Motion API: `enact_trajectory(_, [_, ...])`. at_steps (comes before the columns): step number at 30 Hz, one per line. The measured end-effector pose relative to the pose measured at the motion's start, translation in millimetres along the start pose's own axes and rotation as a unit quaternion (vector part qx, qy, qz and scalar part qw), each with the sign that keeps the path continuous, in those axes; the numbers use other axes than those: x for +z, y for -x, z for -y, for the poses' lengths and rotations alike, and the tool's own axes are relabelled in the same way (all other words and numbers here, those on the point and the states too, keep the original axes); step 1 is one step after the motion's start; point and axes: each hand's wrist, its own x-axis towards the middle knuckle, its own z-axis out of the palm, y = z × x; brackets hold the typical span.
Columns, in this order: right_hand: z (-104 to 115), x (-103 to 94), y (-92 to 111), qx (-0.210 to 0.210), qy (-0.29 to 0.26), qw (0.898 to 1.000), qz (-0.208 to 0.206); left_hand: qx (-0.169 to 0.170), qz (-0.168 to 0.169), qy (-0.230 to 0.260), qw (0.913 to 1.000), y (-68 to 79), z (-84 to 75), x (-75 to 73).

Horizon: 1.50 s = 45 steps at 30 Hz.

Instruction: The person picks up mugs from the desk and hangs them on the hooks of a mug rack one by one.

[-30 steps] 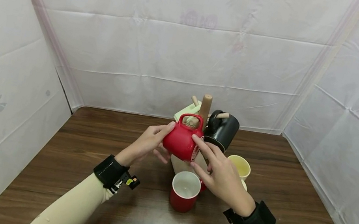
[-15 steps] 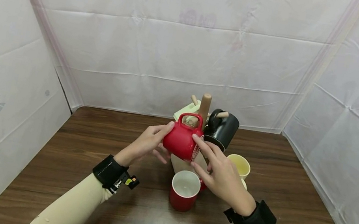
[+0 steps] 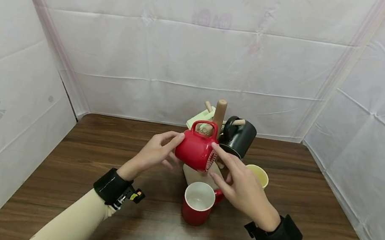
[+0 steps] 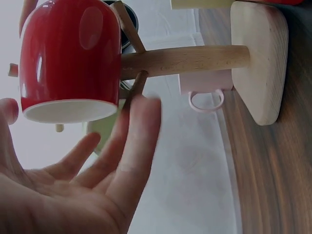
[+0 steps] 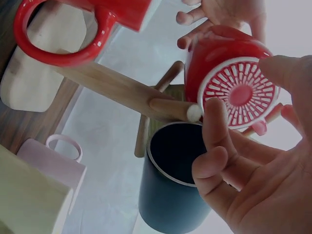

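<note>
A glossy red mug [image 3: 195, 150] with a patterned base tilts at the wooden mug tree [image 3: 220, 112], its handle upward against the post. My left hand [image 3: 153, 152] is at its rim side, thumb tip near the edge; in the left wrist view the other fingers [image 4: 141, 146] spread loosely below the mug. My right hand [image 3: 247, 190] is at the base, where a fingertip touches the edge in the right wrist view, the other fingers loosely bent. A black mug [image 3: 241, 139] and a pale green mug [image 3: 200, 118] hang on other pegs.
Another red mug [image 3: 196, 211] with a white inside stands upright in front of the tree's base [image 3: 192, 175]. Beside it, a yellow mug [image 3: 259, 174] is partly behind my right hand. The wrist views show a pink mug [image 4: 204, 85] near the base. White sheets [image 3: 187, 63] surround the table.
Both hands have drawn slightly apart; the right fingers moved right from the red mug's base and the left hand shifted left. The mug stays almost in place.
</note>
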Motion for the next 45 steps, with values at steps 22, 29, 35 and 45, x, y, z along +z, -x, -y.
enact_trajectory(22, [-47,-64.7,-56,-0.038,0.039,0.984,-0.17,0.321,-0.238,-0.226,0.8885,3.9,-60.9,45.2])
enact_trajectory(29, [-64,-54.5,-63,-0.013,0.058,0.991,-0.117,0.287,-0.246,-0.228,0.8971,4.3,-56.6,55.2])
enact_trajectory(35, [-66,-49.5,-57,0.012,0.058,0.992,-0.113,0.3,-0.249,-0.233,0.8908,1.8,-53.9,61.8])
enact_trajectory(45, [-65,-53.6,-56,0.016,0.065,0.989,-0.135,0.325,-0.25,-0.233,0.8819,-0.8,-61.9,67.4])
